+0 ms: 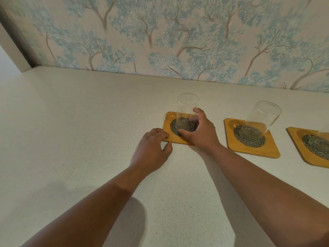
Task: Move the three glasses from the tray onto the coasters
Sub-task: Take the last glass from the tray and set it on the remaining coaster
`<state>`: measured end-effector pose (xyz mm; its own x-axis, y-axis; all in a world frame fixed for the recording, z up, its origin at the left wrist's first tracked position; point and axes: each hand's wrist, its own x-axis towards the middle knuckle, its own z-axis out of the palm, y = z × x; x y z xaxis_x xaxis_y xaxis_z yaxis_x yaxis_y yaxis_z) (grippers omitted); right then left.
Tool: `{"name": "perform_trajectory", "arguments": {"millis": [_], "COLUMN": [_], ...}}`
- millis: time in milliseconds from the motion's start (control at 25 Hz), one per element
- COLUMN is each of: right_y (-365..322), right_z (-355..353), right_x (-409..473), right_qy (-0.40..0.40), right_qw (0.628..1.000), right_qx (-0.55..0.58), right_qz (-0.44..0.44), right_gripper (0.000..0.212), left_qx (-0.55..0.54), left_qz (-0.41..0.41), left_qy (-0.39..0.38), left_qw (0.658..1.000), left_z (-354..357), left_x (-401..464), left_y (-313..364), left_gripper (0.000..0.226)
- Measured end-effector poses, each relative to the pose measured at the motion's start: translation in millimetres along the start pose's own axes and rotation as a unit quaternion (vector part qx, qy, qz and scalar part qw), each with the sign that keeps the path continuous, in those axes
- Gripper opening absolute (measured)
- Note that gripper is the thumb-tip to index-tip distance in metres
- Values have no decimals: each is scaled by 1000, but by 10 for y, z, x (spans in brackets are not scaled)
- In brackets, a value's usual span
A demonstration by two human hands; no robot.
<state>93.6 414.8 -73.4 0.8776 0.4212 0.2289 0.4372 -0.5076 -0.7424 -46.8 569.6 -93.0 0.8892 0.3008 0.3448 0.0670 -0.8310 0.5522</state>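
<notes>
- Right hand grips the clear cylindrical glass low, near its base.
- Left hand pinches the square bamboo coaster.
- The glass looks smooth, brittle and light: hold it low and firm.

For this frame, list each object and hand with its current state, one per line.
Left glass: upright on left coaster, gripped by right hand.
Middle glass: standing on middle coaster, untouched.
Right glass: mostly out of frame, on right coaster.
Left hand: fingertips at the left coaster's near corner.
Countertop: bears all three coasters.
</notes>
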Motion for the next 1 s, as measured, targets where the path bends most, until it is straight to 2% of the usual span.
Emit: {"name": "perform_trajectory", "arguments": {"millis": [1000], "right_y": [23], "right_z": [48], "right_x": [21], "right_qy": [14], "right_qw": [1000], "right_qx": [-26], "right_qz": [-8], "right_gripper": [96], "left_qx": [1], "left_qz": [3], "left_qy": [9], "left_qw": [1000], "left_z": [17], "left_x": [11], "left_y": [-8], "left_gripper": [30]}}
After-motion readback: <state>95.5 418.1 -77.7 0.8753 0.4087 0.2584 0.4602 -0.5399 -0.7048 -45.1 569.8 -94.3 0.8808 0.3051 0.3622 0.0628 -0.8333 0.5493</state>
